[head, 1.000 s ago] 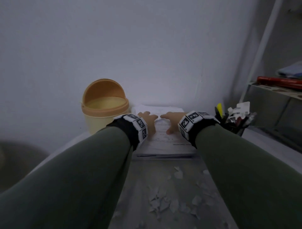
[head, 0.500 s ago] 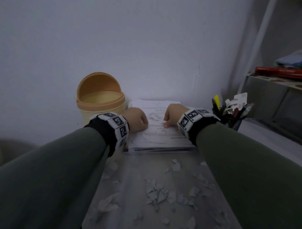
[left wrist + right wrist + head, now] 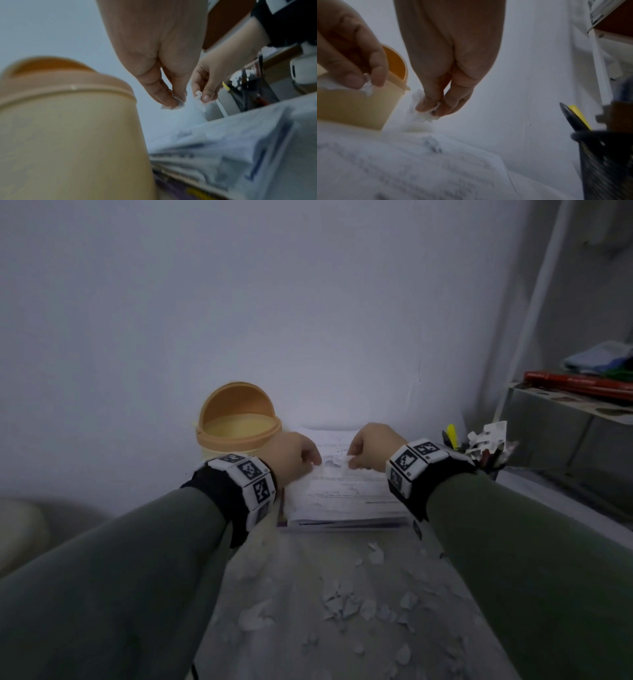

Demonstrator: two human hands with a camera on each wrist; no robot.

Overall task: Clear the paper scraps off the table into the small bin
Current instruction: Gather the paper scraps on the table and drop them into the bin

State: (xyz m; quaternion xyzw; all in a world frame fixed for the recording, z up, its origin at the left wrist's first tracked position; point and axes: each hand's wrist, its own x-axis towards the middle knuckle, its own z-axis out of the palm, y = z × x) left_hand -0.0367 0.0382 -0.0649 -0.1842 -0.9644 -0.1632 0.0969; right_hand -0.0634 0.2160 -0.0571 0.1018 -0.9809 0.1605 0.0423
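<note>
A home study corner, by the look of it: a narrow grey desk (image 3: 308, 559) pushed against a plain white wall (image 3: 274, 302), a stack of printed white papers (image 3: 346, 494) on it. At the right, a black mesh pen holder (image 3: 606, 162) stuffed with pens, and a metal shelf (image 3: 565, 409) carrying red sticks and folded cloth.

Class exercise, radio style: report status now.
Left hand and right hand each pinch scraps. Bin open, beside left hand. More scraps on table. Nothing blocking.
</note>
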